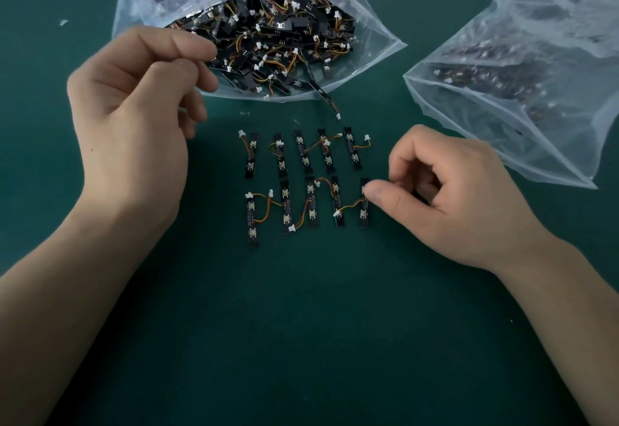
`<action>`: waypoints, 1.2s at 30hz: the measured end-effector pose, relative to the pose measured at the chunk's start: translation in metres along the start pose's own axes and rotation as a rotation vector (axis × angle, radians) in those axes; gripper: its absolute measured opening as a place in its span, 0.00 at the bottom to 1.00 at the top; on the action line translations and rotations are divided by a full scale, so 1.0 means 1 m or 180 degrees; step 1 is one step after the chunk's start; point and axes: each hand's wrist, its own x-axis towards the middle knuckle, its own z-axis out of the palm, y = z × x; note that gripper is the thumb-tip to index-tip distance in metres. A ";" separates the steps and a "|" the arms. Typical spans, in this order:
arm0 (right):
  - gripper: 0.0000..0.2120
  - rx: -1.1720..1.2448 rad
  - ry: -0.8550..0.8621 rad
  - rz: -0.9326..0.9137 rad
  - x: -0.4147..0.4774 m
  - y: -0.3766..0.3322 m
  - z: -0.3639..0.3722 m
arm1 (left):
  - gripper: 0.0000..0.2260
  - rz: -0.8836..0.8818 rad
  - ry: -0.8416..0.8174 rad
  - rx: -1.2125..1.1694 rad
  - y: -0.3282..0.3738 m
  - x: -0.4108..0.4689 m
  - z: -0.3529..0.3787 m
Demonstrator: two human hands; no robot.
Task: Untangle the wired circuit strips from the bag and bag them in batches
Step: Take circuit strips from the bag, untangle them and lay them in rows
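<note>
The right hand's (452,197) grip is narrow: thumb and curled forefinger close on the upper end of the last strip (363,216), which lies flat at the right end of the lower row (312,204). That row holds five black wired circuit strips side by side, their orange and yellow leads and white plugs trailing between neighbours. Just beyond it, the upper row (302,152) holds five more, so ten lie sorted in the middle of the counter (301,342).

The left hand (134,97) hovers at the mouth of the open bag (375,57), thumb and forefinger brought together. Whether that grip holds a strip or the plastic edge, I cannot tell.

The open bag sits toward the counter's far side, left of centre, and is still heaped with tangled strips (284,40). One stray strip (323,92) hangs out of its mouth, its plug resting on the counter near the upper row. A second bag (519,73), cloudy and holding dark parts, lies toward the far right side.

In my judgement the task is early to midway. One batch of ten looks fully laid out and seems ready to be gathered and bagged. The bulk in the open bag is not yet untangled, so many more batches appear to remain.
</note>
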 end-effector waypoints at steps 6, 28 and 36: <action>0.21 -0.0338 -0.0453 -0.0211 -0.001 0.004 -0.008 | 0.09 0.0000 -0.0008 -0.0012 0.000 -0.001 0.001; 0.07 -0.0635 0.0469 0.0481 0.007 0.016 0.003 | 0.11 0.0031 0.0031 -0.0079 -0.005 -0.001 0.005; 0.06 -0.0643 0.0431 0.0496 0.008 0.015 0.003 | 0.11 -0.0031 0.0028 -0.0081 -0.006 -0.001 0.005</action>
